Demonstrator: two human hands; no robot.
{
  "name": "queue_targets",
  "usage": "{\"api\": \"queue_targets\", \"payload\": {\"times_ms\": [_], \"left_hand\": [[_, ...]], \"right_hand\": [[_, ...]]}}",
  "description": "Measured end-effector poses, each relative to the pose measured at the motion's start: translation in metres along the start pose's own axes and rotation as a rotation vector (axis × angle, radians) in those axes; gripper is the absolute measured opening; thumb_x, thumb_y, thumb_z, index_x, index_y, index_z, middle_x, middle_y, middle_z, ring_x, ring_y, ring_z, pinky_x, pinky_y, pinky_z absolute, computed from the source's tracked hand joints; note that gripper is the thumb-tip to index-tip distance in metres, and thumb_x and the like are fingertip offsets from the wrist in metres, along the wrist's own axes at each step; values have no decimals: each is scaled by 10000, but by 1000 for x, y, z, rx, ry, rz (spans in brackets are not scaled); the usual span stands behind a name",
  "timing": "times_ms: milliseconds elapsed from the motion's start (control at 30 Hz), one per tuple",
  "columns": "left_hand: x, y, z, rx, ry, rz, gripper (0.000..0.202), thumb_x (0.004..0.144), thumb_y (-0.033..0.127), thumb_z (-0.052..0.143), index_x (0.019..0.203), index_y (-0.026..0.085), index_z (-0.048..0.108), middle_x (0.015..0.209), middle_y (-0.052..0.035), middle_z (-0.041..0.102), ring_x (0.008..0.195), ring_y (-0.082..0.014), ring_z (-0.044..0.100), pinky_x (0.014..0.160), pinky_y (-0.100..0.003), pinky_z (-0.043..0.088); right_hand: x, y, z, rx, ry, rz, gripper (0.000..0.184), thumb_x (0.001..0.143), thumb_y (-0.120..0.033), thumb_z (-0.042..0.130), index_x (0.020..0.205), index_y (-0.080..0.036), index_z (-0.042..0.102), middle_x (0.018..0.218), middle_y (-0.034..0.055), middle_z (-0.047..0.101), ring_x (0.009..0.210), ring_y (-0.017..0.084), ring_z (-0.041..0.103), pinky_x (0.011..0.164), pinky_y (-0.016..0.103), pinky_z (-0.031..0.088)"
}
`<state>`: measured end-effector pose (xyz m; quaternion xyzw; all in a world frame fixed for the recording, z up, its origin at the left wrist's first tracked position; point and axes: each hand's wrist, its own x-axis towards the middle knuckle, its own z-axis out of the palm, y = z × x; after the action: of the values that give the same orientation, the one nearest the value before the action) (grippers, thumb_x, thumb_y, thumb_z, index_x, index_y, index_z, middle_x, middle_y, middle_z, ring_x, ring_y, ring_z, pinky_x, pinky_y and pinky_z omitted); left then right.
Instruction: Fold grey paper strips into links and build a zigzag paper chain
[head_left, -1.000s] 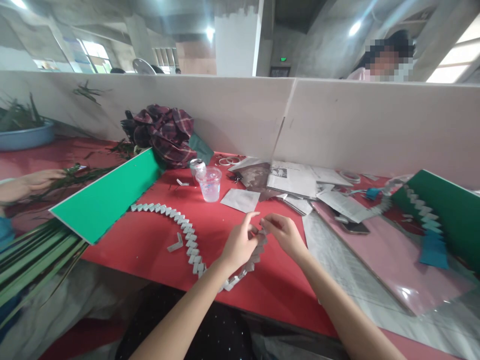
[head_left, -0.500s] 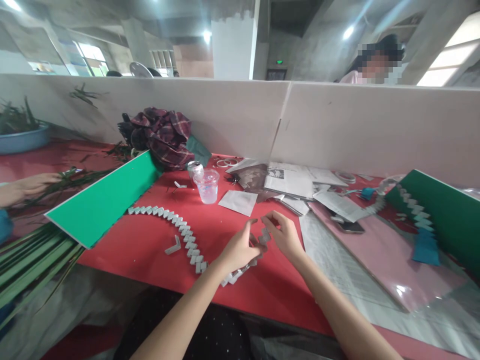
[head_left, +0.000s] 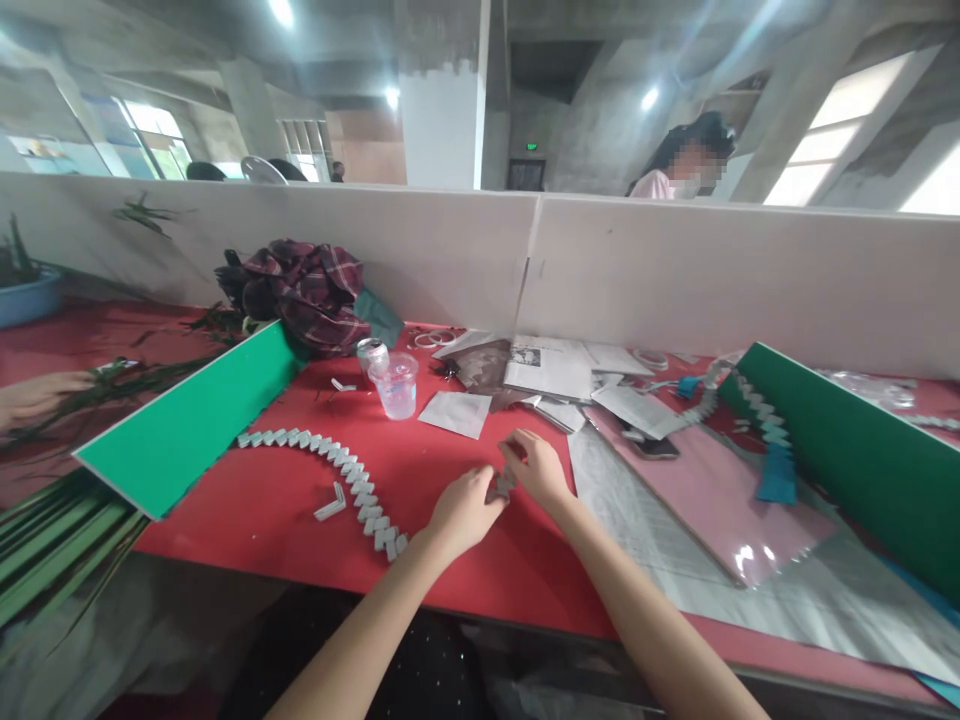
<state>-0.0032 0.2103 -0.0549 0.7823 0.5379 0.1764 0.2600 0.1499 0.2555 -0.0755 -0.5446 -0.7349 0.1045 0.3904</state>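
Note:
A zigzag chain of folded grey-white paper strips (head_left: 350, 468) curves over the red tabletop and passes behind my left forearm. Its near end comes up between my hands. My left hand (head_left: 466, 507) is closed around this end, thumb and fingers pinched on it. From the right, my right hand (head_left: 535, 464) pinches the tip of the same chain with its fingertips. The exact fold there is small and partly covered by my fingers. One loose folded paper piece (head_left: 330, 502), bent in a V, lies left of the chain.
A plastic cup (head_left: 396, 386) and a can (head_left: 371, 356) stand beyond the chain. Papers (head_left: 551, 366) and a pink folder (head_left: 697, 500) lie right. Green dividers (head_left: 187, 420) flank the space. At far left a co-worker's hand (head_left: 45, 395) is by long green leaves.
My hands have drawn closer together, and my left fingers have closed round the chain's end. The camera view has shifted, so everything sits somewhat farther left and the background lower.

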Motion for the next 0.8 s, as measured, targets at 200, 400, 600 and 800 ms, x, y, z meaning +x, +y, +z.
{"api": "queue_targets", "payload": {"times_ms": [200,400,600,800], "left_hand": [[-4,7,8,268,45,56,146,820,241,483,932,174,549,985,-93,589,957,-246,550,775,-322,435],[-1,8,16,365,76,128,157,830,173,448,955,174,543,1009,-85,552,971,-228,516,824,-334,428],[-4,12,15,393,86,149,157,877,258,423,919,168,545,1005,-92,558,954,-236,519,827,-367,439],[-7,14,14,386,67,144,240,845,288,492,1046,166,543,1028,-93,583,977,-255,523,820,-372,452]], "right_hand": [[5,21,6,9,25,118,156,834,-203,436,762,-195,575,793,22,628,718,157,552,637,252,383],[5,32,15,74,-24,123,264,771,-80,447,919,-203,628,948,40,661,841,160,608,751,263,452],[2,29,19,162,-83,113,308,751,-129,543,1035,-223,620,1025,41,663,943,185,609,848,300,459],[27,21,21,325,-228,204,268,722,-205,604,982,-209,670,965,31,689,889,197,627,823,316,475]]}}
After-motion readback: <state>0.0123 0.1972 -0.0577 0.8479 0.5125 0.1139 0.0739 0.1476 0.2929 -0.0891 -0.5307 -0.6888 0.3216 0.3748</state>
